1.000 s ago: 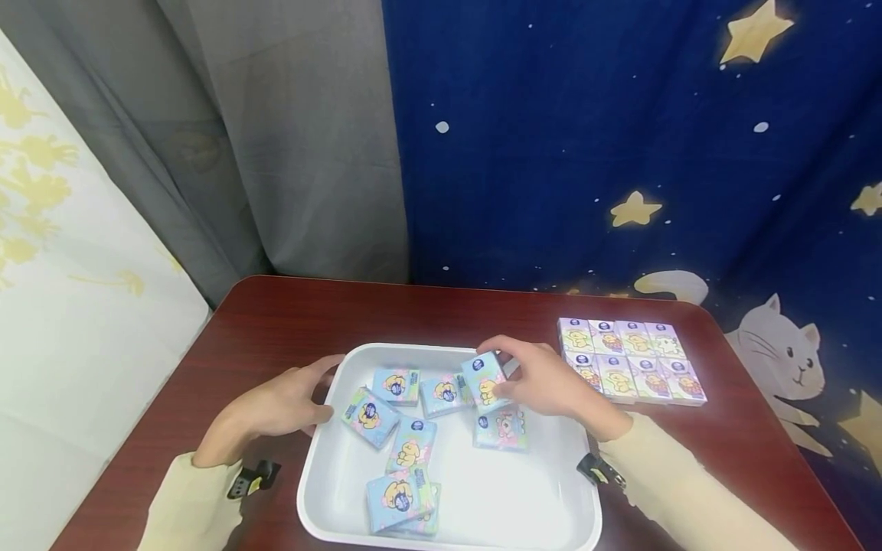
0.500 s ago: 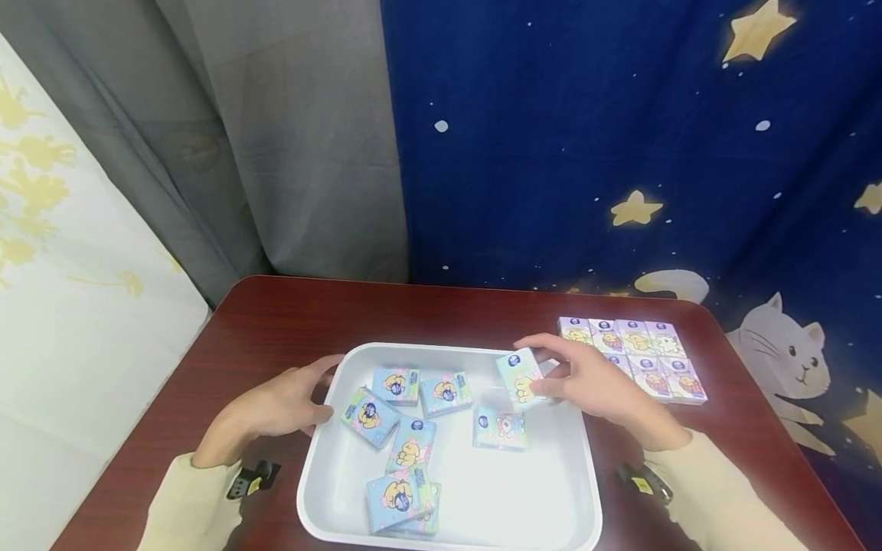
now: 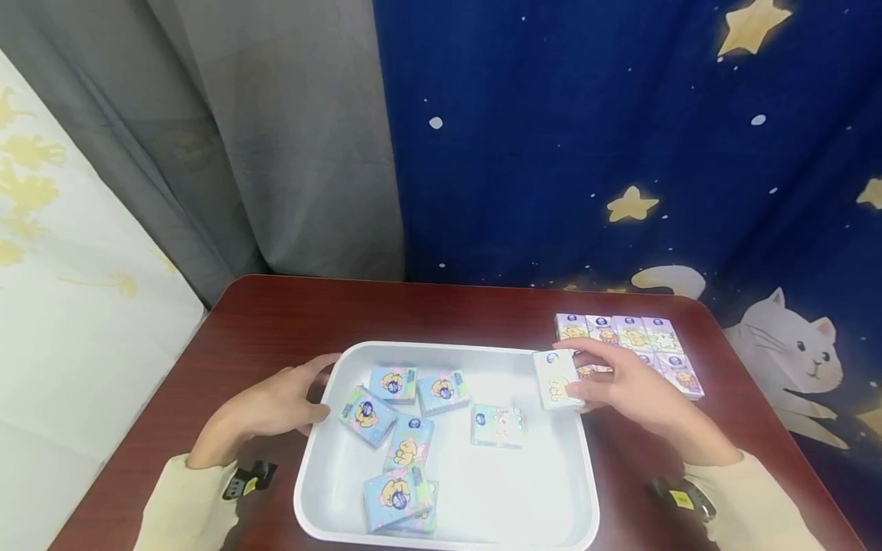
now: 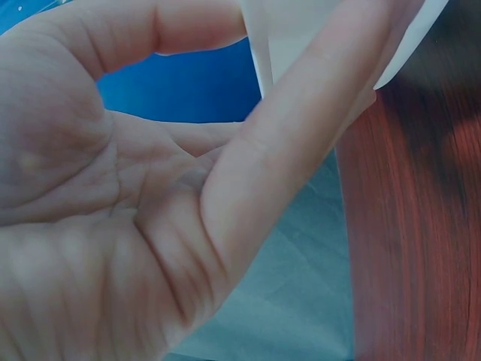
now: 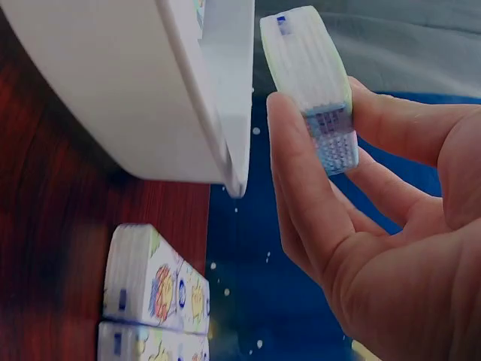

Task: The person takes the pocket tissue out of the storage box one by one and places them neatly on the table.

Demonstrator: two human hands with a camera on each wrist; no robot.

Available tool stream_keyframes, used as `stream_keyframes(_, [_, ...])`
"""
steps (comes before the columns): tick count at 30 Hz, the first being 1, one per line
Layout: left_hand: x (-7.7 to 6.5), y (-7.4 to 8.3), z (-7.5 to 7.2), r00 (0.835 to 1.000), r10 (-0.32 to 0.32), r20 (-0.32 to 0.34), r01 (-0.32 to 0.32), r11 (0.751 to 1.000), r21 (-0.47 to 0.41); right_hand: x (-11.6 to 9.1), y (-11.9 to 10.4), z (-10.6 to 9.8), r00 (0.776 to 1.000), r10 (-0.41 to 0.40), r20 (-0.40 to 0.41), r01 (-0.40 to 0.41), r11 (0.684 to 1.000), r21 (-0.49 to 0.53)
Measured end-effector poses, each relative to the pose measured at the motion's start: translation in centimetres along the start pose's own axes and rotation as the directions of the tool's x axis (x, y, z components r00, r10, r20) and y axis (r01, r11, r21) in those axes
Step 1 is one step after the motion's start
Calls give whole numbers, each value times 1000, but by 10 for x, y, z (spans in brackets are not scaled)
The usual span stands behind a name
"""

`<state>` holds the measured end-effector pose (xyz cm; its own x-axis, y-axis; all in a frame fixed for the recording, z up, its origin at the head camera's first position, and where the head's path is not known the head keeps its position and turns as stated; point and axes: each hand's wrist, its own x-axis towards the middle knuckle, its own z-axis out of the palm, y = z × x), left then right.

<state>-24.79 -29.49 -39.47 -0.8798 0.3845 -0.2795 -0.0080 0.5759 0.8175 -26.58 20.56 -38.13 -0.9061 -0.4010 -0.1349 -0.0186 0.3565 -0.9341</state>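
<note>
My right hand (image 3: 623,383) pinches a small light-blue pack of pocket tissues (image 3: 555,380) between thumb and fingers. It holds the pack above the right rim of a white plastic tray (image 3: 524,497). In the right wrist view the layered side of the held tissue pack (image 5: 312,83) shows, raised over the tray's edge. At the tray's left rim, my left hand (image 3: 276,402) holds the wall with thumb and fingers. In the left wrist view its fingers touch the white tray wall (image 4: 289,34). Inside the tray lie several blue tissue packs (image 3: 368,415), some overlapping.
Purple tissue packs (image 3: 664,337) stand in two neat rows on the dark red table (image 3: 310,314), right of the tray and partly behind my right hand. A lone blue tissue pack (image 3: 498,425) lies right of the tray's middle. Curtains (image 3: 517,153) hang behind the table.
My right hand has carried the tissue pack to the right, from above the tray's inside to its right rim. My left hand has stayed at the left rim.
</note>
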Motion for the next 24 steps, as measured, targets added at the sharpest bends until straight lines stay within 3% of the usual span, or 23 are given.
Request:
stream_keyframes(12, [1,-1,-1,1000,8,10,-8,1000,10,-26,21,-19,992,94,-86,-93,996,15])
stream_keyframes(24, [0,0,-1,1000,3,11,-3,1000,0,-44,45,-33,990,102,-102,-104,994,-15])
